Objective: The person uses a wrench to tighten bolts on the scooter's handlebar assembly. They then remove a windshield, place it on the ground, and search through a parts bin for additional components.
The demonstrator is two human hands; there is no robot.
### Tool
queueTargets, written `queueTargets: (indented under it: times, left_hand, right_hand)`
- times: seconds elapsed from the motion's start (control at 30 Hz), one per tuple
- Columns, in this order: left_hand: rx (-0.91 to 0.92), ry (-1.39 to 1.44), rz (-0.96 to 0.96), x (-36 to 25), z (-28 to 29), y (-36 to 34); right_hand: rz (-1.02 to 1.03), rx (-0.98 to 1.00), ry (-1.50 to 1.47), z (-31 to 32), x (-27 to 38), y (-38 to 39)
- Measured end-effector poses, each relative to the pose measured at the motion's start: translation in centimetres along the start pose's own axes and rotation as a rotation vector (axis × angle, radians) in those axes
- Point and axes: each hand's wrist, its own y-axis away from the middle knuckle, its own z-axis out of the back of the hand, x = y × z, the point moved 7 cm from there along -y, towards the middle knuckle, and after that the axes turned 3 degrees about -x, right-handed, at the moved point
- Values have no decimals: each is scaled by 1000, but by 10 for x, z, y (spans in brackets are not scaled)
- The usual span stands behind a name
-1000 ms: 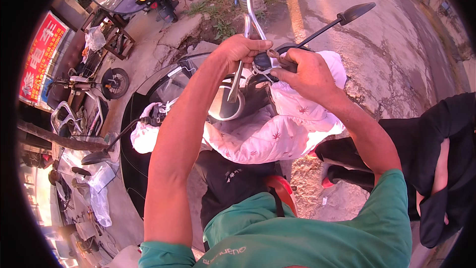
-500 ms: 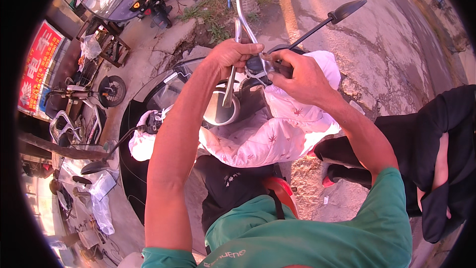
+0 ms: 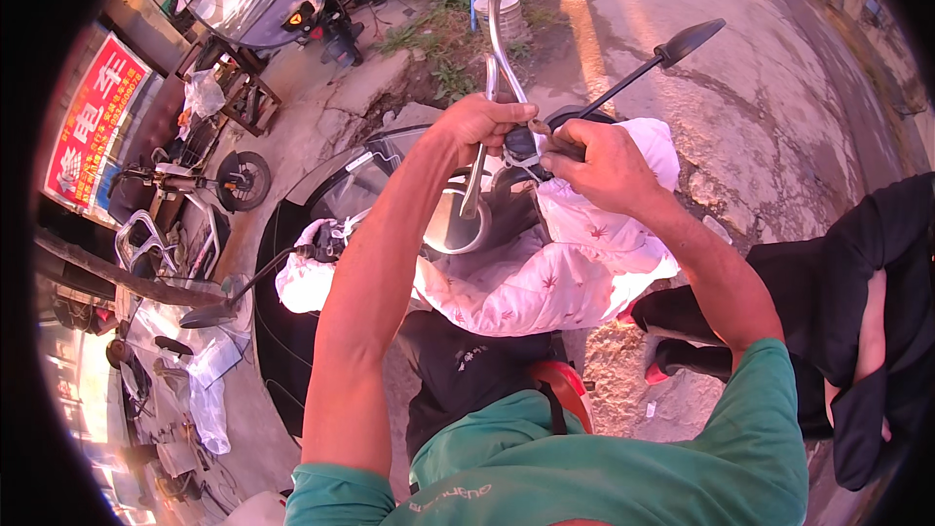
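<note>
My left hand (image 3: 479,129) is closed round bent silvery metal tubes (image 3: 499,29), its thumb stretched along the top. One tube's flattened lower end (image 3: 471,203) hangs below the hand. Close by on the right, my right hand (image 3: 609,168) has its thumb and fingers pinched together at a dark handlebar fitting (image 3: 521,144). Whatever those fingertips hold is hidden. Both hands are over the front of a scooter, where a pink quilted cover (image 3: 555,282) drapes the handlebar. A round pale-rimmed part (image 3: 453,224) sits below the left hand.
A black mirror (image 3: 687,42) sticks out at the upper right, another mirror (image 3: 209,315) at the left. A clear windshield (image 3: 355,185) stands ahead. At the right is a person in black (image 3: 828,282). Parked bikes (image 3: 185,185) and a red sign (image 3: 93,127) are at the left.
The view has shifted, so the scene sits slightly farther right and lower. My right fingers have curled closer together by the fitting; my left hand keeps hold of the metal tubes.
</note>
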Motion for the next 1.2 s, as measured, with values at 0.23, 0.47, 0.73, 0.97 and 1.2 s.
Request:
queueTargets:
  times: [0.23, 0.47, 0.73, 0.97, 1.2]
  left_hand:
    - [36, 33, 9, -3, -3, 4]
    - [77, 53, 39, 2, 0, -8]
    - [102, 51, 52, 6, 3, -15]
    - [117, 71, 32, 9, 4, -19]
    - [136, 61, 41, 10, 4, -23]
  right_hand:
    - [18, -6, 59, -2, -1, 0]
    - [62, -116, 110, -1, 2, 3]
    - [168, -66, 19, 1, 4, 2]
    - [44, -87, 135, -2, -3, 5]
    - [131, -94, 19, 1, 2, 4]
